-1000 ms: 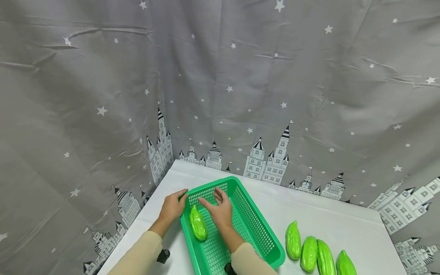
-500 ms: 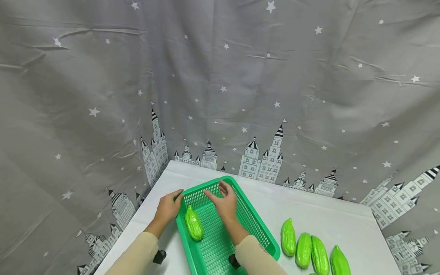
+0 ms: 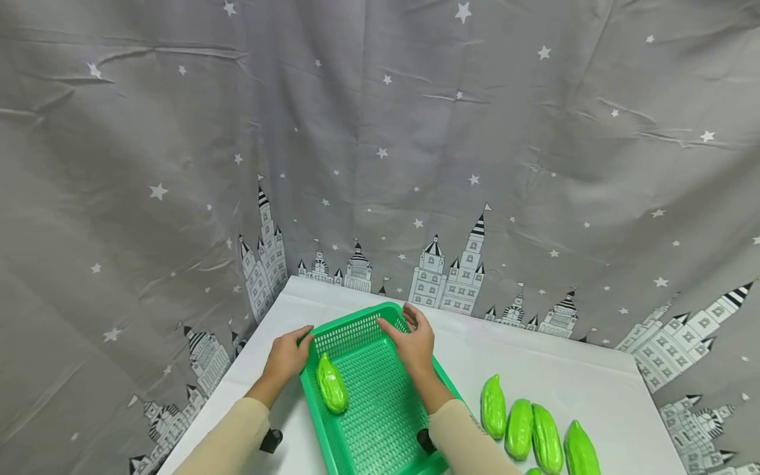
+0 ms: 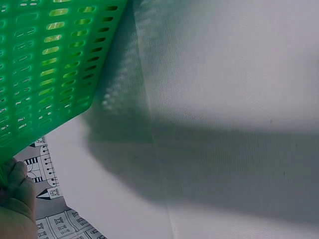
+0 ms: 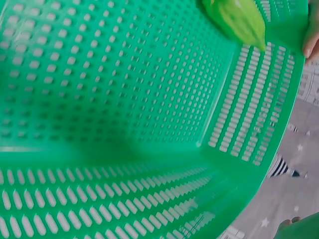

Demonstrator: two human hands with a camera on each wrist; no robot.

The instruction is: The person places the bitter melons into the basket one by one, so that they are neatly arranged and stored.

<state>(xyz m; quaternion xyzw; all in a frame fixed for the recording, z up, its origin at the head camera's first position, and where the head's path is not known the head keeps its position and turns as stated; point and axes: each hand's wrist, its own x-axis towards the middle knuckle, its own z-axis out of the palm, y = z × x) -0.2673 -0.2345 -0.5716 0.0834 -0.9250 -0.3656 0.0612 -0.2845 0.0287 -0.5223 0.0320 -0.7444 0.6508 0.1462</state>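
Note:
A green plastic basket (image 3: 380,409) with slotted walls stands on the white-covered table. Inside it, along the left wall, lies one light green bitter melon (image 3: 332,384), also seen at the top of the right wrist view. My left hand (image 3: 287,356) grips the rim at the far left corner; its fingers (image 4: 20,189) show beneath the basket edge in the left wrist view. At the far right corner is my right hand (image 3: 415,343), thumb and fingers spread apart over the rim. Its palm side is hidden in the head view.
Several more bitter melons (image 3: 546,439) lie on the table (image 3: 617,389) to the right of the basket. A grey curtain (image 3: 380,132) printed with stars and castles hangs behind and to the left.
My right hand has moved right, from over the inside of the basket to its far right corner. My left hand stays at the far left corner. The head view has shifted slightly.

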